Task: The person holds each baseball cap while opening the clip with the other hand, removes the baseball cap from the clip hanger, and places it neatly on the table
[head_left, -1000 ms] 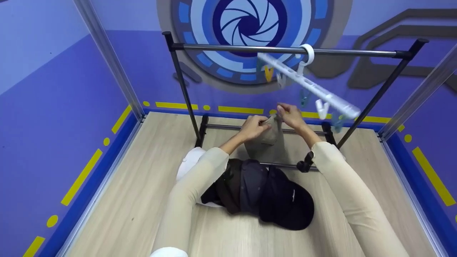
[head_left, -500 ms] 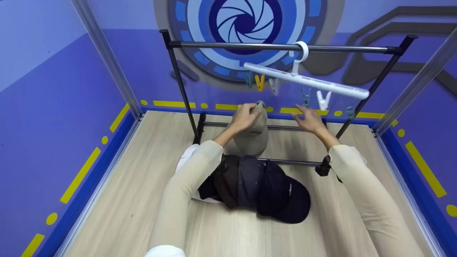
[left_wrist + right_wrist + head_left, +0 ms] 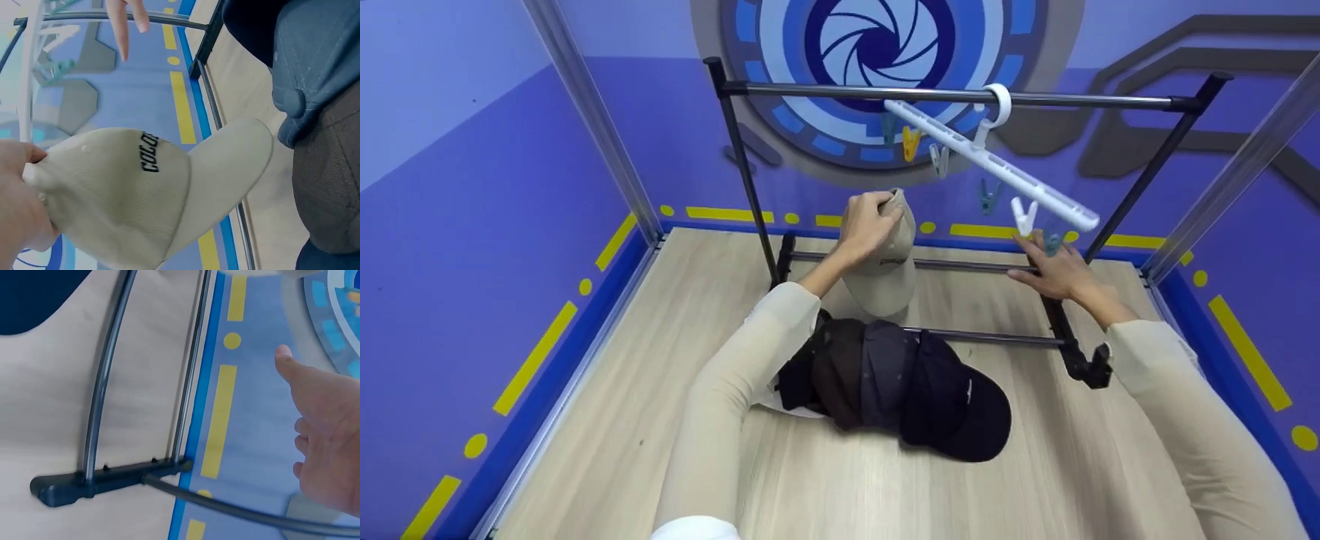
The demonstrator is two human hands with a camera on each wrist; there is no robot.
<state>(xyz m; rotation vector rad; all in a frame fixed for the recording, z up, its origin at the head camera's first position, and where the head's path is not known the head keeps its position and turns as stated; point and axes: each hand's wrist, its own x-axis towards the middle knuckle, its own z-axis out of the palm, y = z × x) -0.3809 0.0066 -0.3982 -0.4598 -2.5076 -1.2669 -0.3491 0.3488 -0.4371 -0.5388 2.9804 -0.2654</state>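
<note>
My left hand (image 3: 864, 229) grips a beige cap (image 3: 889, 262) by its back edge. The cap hangs with its brim down, above the floor, and dark lettering shows on its front (image 3: 149, 152). Farther right, my right hand (image 3: 1061, 270) reaches with extended fingers beside the lower right end of a white clip hanger (image 3: 997, 165). A teal clip (image 3: 1052, 244) overlaps that hand; whether they touch I cannot tell. A white clip (image 3: 1024, 217) and a yellow clip (image 3: 911, 144) are among several on the hanger, which sits turned at an angle.
The hanger hooks over the top rail (image 3: 840, 91) of a black metal rack. In front of the rack, a row of overlapping caps lies on the wooden floor (image 3: 607, 420), including a navy cap (image 3: 960, 409), a grey-blue one and a brown cap (image 3: 332, 169). Printed walls stand around.
My right hand has let go of the beige cap and moved right to the hanger's end. The left hand has raised the cap slightly, moving left. The hanger has swung about its hook.
</note>
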